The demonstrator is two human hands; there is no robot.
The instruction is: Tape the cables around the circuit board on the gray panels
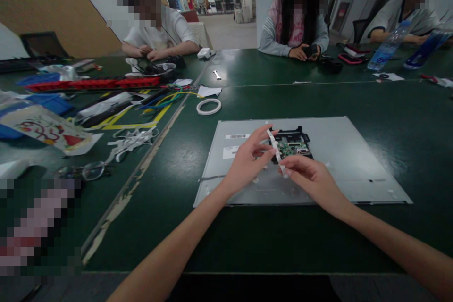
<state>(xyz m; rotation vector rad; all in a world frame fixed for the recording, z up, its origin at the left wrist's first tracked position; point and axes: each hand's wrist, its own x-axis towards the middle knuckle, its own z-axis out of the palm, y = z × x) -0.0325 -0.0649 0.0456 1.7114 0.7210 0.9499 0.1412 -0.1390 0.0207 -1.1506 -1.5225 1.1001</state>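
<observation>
A grey metal panel (354, 160) lies flat on the green table (269, 240) in front of me. A small green circuit board (292, 145) in a black frame sits on its middle. A narrow white strip (276, 150) runs between my two hands. My left hand (247, 160) pinches its upper end by the board's left edge. My right hand (311, 177) pinches its lower end, just below the board.
A white tape ring (208, 106) lies beyond the panel. Coloured wires (166, 99), red trays (95, 84), eyeglasses (85, 171) and white scraps crowd the left. Three people sit at the far side, with a water bottle (387, 49) and phones at the right.
</observation>
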